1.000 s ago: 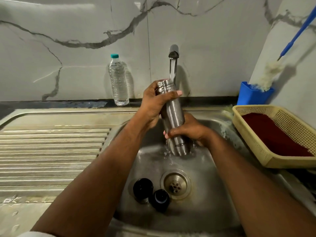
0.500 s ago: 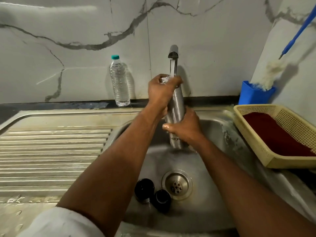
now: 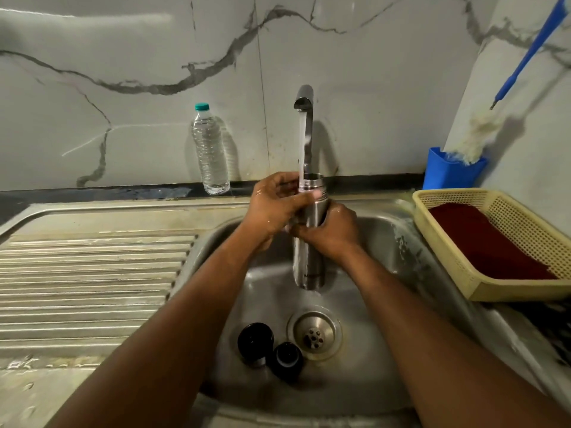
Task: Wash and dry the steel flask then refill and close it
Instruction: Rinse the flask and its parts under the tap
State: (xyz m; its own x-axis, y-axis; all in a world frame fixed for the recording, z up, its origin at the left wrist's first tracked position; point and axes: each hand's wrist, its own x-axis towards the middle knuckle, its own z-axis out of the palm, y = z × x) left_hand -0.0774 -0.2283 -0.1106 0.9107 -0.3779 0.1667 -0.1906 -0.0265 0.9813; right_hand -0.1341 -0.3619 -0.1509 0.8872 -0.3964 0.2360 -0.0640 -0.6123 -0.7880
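Observation:
The steel flask (image 3: 309, 261) stands upright over the sink basin (image 3: 401, 254), its open mouth under the running tap (image 3: 304, 97). Water streams onto its rim. My left hand (image 3: 275, 208) grips the flask just below the neck. My right hand (image 3: 332, 231) wraps round the middle of the body from the right. Both hands are wet. Two black cap parts (image 3: 255, 339) (image 3: 287, 358) lie on the basin floor left of the drain (image 3: 313, 333).
A clear plastic water bottle (image 3: 210, 152) stands on the ledge at the back. The ribbed draining board (image 3: 89, 279) lies to the left. A yellow basket (image 3: 448, 267) with a red cloth sits at the right, behind it a blue holder (image 3: 451, 174) with a brush.
My left hand slid off the flask's mouth down to its neck, so the opening shows under the stream. My right hand moved up the body; the flask stayed upright.

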